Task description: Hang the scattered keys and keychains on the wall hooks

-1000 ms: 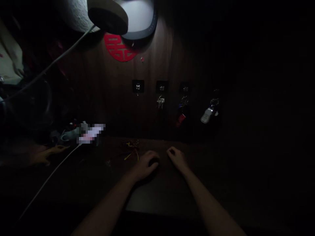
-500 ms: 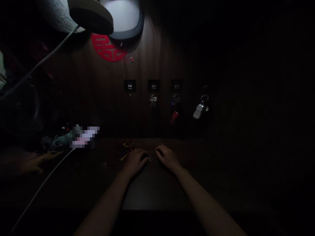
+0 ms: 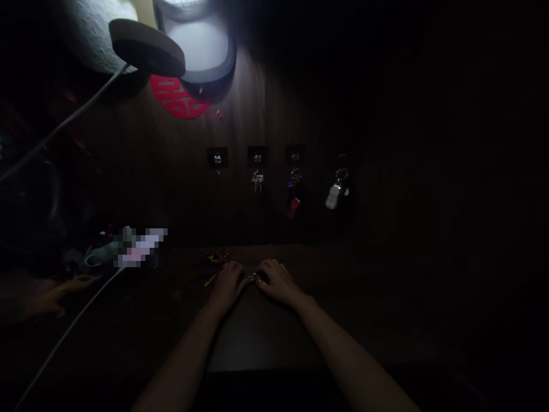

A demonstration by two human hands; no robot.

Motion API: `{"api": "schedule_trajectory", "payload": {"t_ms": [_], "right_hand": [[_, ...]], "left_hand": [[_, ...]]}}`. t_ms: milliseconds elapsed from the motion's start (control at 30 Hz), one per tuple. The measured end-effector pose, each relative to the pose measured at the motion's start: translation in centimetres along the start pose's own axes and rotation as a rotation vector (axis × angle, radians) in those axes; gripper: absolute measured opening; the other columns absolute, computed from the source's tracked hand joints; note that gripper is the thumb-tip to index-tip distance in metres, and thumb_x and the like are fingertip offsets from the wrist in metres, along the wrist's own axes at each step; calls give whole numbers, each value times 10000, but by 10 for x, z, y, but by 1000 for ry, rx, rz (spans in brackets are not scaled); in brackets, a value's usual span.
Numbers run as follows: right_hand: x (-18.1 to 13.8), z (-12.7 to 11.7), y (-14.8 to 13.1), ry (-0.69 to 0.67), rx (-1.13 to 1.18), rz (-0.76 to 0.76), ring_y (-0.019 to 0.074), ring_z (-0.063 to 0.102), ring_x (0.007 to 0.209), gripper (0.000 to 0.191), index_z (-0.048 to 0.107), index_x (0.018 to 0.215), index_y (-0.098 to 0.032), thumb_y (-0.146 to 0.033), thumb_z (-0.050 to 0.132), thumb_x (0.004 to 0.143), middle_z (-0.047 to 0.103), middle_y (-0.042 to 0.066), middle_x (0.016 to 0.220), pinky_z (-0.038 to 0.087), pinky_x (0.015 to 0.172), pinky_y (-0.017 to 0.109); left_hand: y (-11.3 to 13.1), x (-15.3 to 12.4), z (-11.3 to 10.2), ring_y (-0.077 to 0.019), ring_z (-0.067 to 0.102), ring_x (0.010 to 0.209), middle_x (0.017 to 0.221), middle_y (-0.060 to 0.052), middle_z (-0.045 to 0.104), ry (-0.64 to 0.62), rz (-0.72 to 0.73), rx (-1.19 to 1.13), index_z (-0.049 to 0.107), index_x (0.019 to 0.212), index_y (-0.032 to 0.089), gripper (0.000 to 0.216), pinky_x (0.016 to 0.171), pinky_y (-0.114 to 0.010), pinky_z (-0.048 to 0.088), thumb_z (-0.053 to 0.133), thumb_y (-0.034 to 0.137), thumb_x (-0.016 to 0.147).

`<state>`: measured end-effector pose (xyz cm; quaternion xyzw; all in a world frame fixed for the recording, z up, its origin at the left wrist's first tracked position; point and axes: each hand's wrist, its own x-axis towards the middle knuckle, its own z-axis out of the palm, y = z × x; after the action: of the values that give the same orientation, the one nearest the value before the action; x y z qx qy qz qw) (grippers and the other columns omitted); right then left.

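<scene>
The scene is very dark. My left hand (image 3: 229, 281) and my right hand (image 3: 277, 280) rest on a dark wooden tabletop (image 3: 266, 337), fingertips meeting around a small shiny metal ring (image 3: 253, 277) that looks like a key ring. Both hands have their fingers curled and pinched at it. Just left of my left hand lies a small tangle of yellow and red cords or trinkets (image 3: 213, 263).
Several hooks on the dark wall panel hold key bunches (image 3: 257, 181), one with a red tag (image 3: 294, 206) and one with a white fob (image 3: 333, 196). A lamp (image 3: 146, 48) with a cable stands upper left above a red paper cutout (image 3: 178, 100). Clutter and another person's hand (image 3: 47, 294) lie at left.
Both hands have drawn together: a second ago they lay apart, now their fingertips meet on the small metal ring. The view has shifted slightly right and down.
</scene>
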<state>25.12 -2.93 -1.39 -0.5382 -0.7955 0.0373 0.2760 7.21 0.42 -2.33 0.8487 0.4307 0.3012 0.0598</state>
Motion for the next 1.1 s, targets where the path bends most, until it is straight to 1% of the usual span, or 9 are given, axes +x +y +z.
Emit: {"api": "schedule_trajectory", "payload": {"t_ms": [167,300,433,600,667,733,833,967,1100], "right_hand": [[-1,-1,1,20,40,-30,183,491,918,144,530,931,-214,-203,535,787,592,34,959,378,814,348],[1,-2,0,53,156,-24,165,519,835,83,511,881,-217,-193,516,801,586,19,881,405,765,314],[3,-4,-1,173,286,-10,143,536,752,52,482,800,-210,-160,494,792,560,7,805,417,696,267],[5,-2,2,328,303,-25,147,536,718,74,459,742,-214,-155,469,786,538,6,751,421,666,260],[6,0,4,374,315,-29,150,545,717,68,464,747,-215,-158,470,783,547,9,747,426,665,262],[7,2,5,399,331,-41,151,556,720,56,472,759,-216,-167,476,784,560,11,750,433,668,262],[6,4,3,403,352,-80,146,565,724,40,484,780,-218,-182,478,797,571,9,755,441,673,257],[4,2,-1,347,346,-148,144,568,741,44,503,813,-214,-177,483,801,580,14,774,445,680,256],[2,1,-2,261,334,-169,136,571,730,59,517,829,-212,-170,483,804,592,11,784,446,668,248]], "left_hand": [[3,1,-4,-180,588,818,873,-30,635,-20,-2,-214,525,874,208,89,721,-287,417,474,273,842],[9,1,-7,-174,581,836,888,-32,614,76,7,-302,492,883,205,74,746,-291,429,482,238,817],[15,0,-8,-157,563,810,868,-20,581,88,53,-352,486,889,201,132,736,-283,440,489,148,768],[20,-3,-9,-159,550,882,900,-32,570,-17,203,-416,546,854,196,155,796,-286,440,511,108,732],[22,-4,-9,-161,558,882,907,-32,586,-35,194,-428,556,865,199,130,802,-286,441,540,154,744],[23,-3,-9,-159,570,877,913,-26,605,-9,128,-441,549,899,204,117,799,-285,441,529,217,784],[22,-1,-8,-151,583,874,911,-10,621,64,40,-456,528,939,213,128,792,-277,442,471,265,836],[18,2,-6,-151,584,881,930,-13,616,149,10,-447,510,979,214,162,789,-276,448,498,258,823],[16,2,-6,-158,571,910,947,-27,605,192,79,-419,543,976,217,163,812,-292,441,487,225,824]]}}
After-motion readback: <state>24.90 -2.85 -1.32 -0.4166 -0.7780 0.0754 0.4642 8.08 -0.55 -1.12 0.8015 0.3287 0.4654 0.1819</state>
